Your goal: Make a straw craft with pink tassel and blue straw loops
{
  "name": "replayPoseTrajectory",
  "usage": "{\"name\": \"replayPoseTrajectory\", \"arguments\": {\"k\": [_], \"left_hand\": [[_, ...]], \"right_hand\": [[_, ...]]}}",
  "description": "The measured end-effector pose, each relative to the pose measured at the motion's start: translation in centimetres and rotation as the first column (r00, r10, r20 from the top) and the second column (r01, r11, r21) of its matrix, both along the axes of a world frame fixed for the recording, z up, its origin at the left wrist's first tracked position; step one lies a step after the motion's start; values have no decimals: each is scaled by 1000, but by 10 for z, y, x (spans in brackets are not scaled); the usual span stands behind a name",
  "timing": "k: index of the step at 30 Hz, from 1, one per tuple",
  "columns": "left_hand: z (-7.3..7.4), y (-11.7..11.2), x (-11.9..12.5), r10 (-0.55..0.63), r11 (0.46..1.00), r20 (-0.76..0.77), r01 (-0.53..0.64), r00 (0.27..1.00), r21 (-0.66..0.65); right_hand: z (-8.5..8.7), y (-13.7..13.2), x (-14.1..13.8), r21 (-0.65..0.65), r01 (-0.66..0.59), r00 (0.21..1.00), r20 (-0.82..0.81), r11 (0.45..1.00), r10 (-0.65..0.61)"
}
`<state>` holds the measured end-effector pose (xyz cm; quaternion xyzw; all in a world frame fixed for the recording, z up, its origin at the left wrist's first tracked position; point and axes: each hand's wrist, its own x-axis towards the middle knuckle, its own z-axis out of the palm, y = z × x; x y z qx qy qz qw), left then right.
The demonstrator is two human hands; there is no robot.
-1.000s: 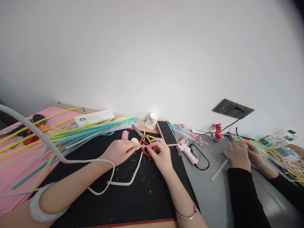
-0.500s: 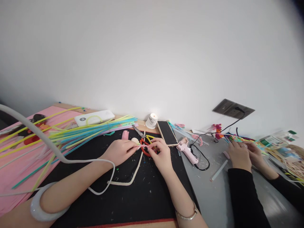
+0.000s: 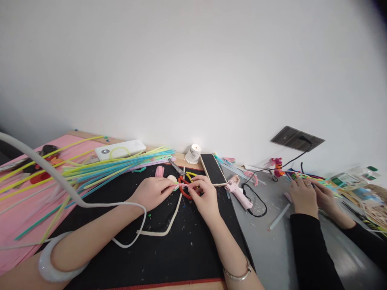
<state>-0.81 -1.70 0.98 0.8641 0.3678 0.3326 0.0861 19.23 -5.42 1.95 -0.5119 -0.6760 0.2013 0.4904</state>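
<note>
A short pink pipe cleaner (image 3: 181, 185) is stretched between my two hands above the black mat (image 3: 193, 249). My left hand (image 3: 152, 192) pinches one end, its fingers closed. At the other end my right hand (image 3: 206, 197) holds it between thumb and fingers. Just behind lie pliers (image 3: 177, 167) with red and yellow handles, partly hidden by my hands. A round cream piece (image 3: 171, 178) and a bundle of short pink pieces (image 3: 159, 172) sit beyond my left fingers. A bent cream pipe cleaner (image 3: 171, 223) rests on the mat below.
A white cable (image 3: 99, 205) crosses my left forearm. Long coloured pipe cleaners (image 3: 121, 165) and a white device (image 3: 127, 148) lie left. A paper cup (image 3: 192, 154), phone (image 3: 213, 169) and pink glue gun (image 3: 238, 194) stand behind and right. A co-worker's hands (image 3: 305, 197) work at far right.
My hands stay almost in place; the pink pipe cleaner between them has turned slightly. The co-worker's hands have shifted a little.
</note>
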Motion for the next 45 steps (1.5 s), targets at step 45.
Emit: {"name": "replayPoseTrajectory", "arguments": {"k": [45], "left_hand": [[-11,21,-10,387,890,50,-359,921,-283]], "right_hand": [[-4,-2,0,-40,-218,927,304,975,220]]}}
